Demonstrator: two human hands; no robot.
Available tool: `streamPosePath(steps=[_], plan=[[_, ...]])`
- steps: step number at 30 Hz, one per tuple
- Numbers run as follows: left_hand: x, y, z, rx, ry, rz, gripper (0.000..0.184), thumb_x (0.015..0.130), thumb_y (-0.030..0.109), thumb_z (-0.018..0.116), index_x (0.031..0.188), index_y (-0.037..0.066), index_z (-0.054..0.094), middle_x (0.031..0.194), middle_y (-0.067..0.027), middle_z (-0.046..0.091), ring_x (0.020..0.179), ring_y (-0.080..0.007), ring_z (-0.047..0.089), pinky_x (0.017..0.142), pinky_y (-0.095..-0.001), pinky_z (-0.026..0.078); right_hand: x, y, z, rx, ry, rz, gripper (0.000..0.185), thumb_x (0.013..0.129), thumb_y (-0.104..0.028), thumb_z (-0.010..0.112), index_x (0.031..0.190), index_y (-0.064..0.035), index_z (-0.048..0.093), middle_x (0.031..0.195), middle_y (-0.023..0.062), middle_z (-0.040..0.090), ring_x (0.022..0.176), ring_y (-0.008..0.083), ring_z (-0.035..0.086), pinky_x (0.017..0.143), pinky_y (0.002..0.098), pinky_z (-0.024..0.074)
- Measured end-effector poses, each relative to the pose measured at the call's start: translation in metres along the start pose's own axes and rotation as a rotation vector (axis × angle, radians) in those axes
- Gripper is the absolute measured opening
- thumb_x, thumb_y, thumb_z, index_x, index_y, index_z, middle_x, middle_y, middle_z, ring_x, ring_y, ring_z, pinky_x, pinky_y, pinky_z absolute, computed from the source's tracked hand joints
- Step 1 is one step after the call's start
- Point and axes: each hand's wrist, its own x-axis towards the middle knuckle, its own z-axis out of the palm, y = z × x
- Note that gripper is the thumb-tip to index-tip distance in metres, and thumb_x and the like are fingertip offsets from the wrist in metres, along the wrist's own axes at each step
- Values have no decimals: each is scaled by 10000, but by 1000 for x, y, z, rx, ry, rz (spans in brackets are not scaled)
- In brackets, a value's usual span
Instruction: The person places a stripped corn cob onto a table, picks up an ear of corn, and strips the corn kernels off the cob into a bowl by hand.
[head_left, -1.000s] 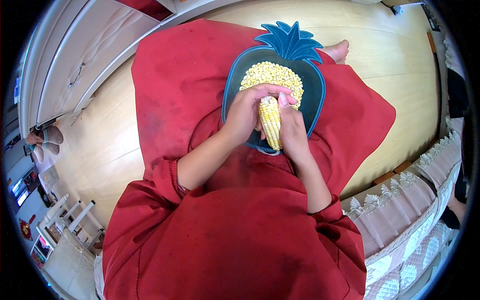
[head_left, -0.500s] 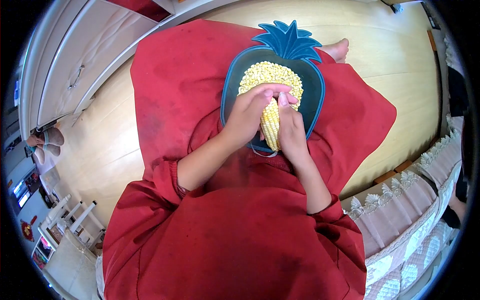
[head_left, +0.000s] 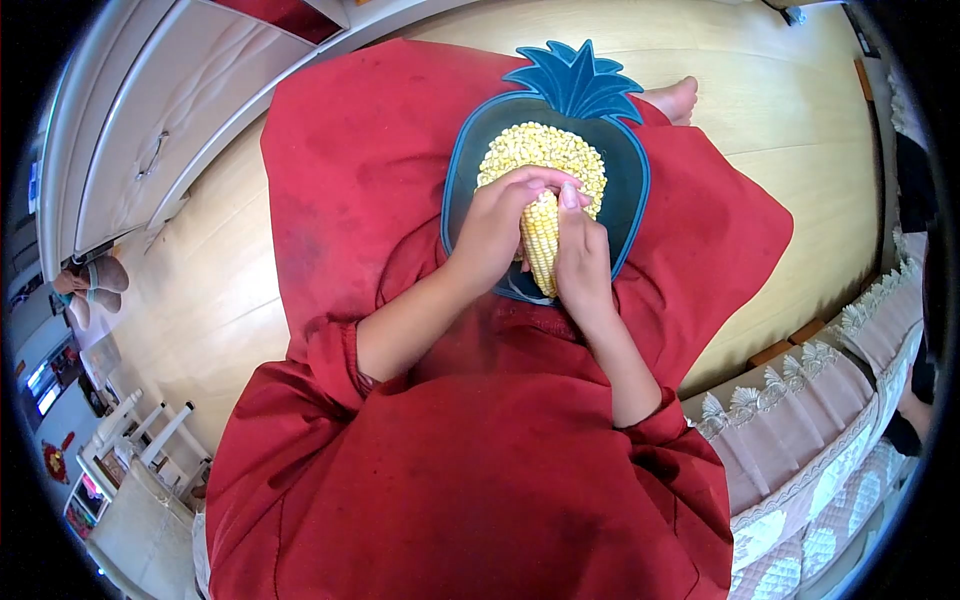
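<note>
a: head view, quick rundown pls. where's the corn cob [head_left: 541,240]?
b: held btwn both hands, over the near half of a pineapple-shaped bowl [head_left: 629,205]. it slants a bit, upper end under the fingers, lower end by the bowl's near rim.
a: l hand [head_left: 494,228]?
b: curled in, palm down-ish, closed abt the upper l side of the cob. fingers stretch across past the tip, thumb bent in close to it. some fingertips hidden, can't tell exact contact there.
a: & r hand [head_left: 583,258]?
b: wrapped along the cob's r side, thumb up near the top end, by the l hand's fingers. its other fingers are mostly out of sight behind the cob.
a: cob got kernels on it?
b: yep, yellow rows on the side facing up. top end's partly covered by the hands.
a: what's in the bowl?
b: heap of loose kernels [head_left: 540,147], mostly the far part, just beyond the hands. bowl's dk green w/ a blue rim, leafy crown [head_left: 578,88] pointing away from the person.
a: bowl sits on what?
b: the lap, on a red garment [head_left: 470,480] that covers legs & body, sleeves pushed up.
a: bg?
b: pale wood floor [head_left: 225,300], bare foot [head_left: 678,101] past the crown's r side, white cabinet [head_left: 195,105] upper l, lace-trimmed seat [head_left: 780,435] lower r.
</note>
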Motion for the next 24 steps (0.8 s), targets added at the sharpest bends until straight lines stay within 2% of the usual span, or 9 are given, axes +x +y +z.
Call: streamPosePath(steps=[4,6,8,10,24], plan=[[-1,3,2,51,20,-46,378,962,158,349,1152,-65,587,1114,-228,667,1046,-255,641,943,-335,484,-1,-4,0,-3,-3,20,596,1075,-399,247,825,21,587,670,89,608,541,145,578,516,262,461],[1,-4,-3,-88,5,-88,384,957,161,345,1161,-60,582,1122,-225,666,1036,-250,644,918,-330,495,0,-5,0,1,0,23,600,1074,-402,251,815,22,587,667,90,609,537,146,578,515,263,461],[1,-7,-4,-85,-1,-102,390,953,167,342,1169,-56,578,1128,-223,665,1026,-244,646,892,-323,505,0,-5,0,5,3,27,603,1073,-403,255,808,24,587,665,90,610,536,147,578,515,264,461],[-1,-2,0,59,5,-86,396,948,175,339,1174,-52,573,1134,-220,664,1015,-237,649,865,-314,514,0,-5,1,8,6,32,603,1072,-403,259,804,25,587,663,90,611,535,147,578,514,265,461],[1,-6,-6,54,20,-21,368,929,129,323,1100,-58,590,1104,-230,672,962,-242,656,816,-307,529,1,-1,1,-17,-9,17,591,1073,-407,265,823,23,583,665,83,602,529,141,572,503,262,461]])
